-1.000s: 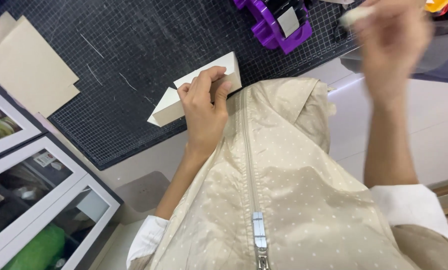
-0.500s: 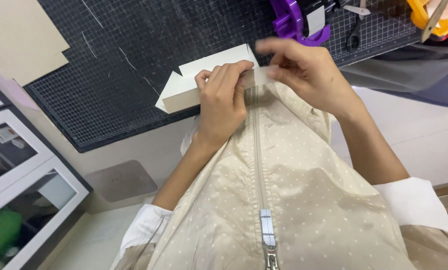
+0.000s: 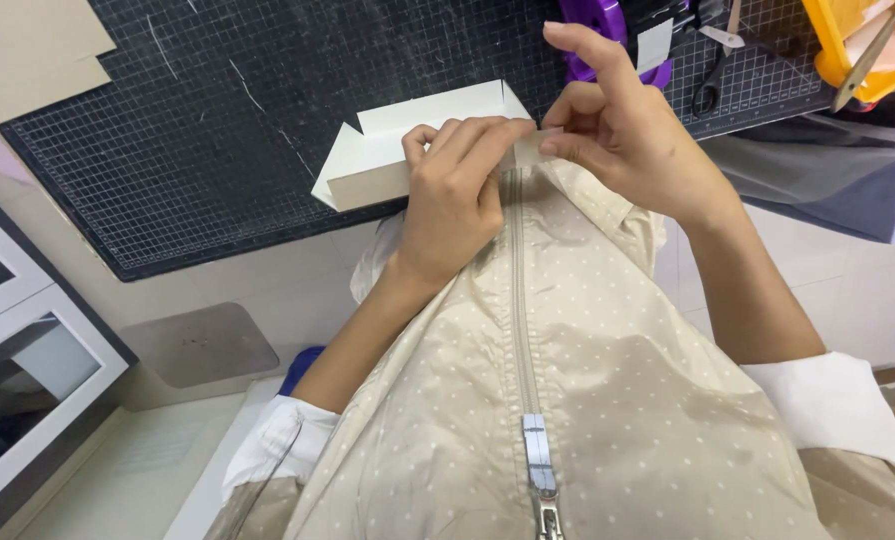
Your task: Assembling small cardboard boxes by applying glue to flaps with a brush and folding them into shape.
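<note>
A folded white card box point(image 3: 397, 140) with open flaps lies on the black gridded cutting mat point(image 3: 217, 130). My left hand point(image 3: 452, 195) presses down on the box's near right side, fingers curled over its edge. Pinching at the box's right end, thumb and fingers together, is my right hand point(image 3: 622, 130), which may grip a small pale strip there. A beige dotted jacket with a zip point(image 3: 522, 330) covers the foreground.
A purple tape dispenser point(image 3: 617, 30) and black scissors point(image 3: 712, 80) sit at the mat's far edge. An orange-yellow container point(image 3: 867, 45) is at top right. Brown card sheets point(image 3: 37, 45) lie top left. Clear-front drawers point(image 3: 27, 340) stand at left.
My right hand came down from the upper right to the box's right end. My left hand stayed on the box. The view shifted closer over the mat.
</note>
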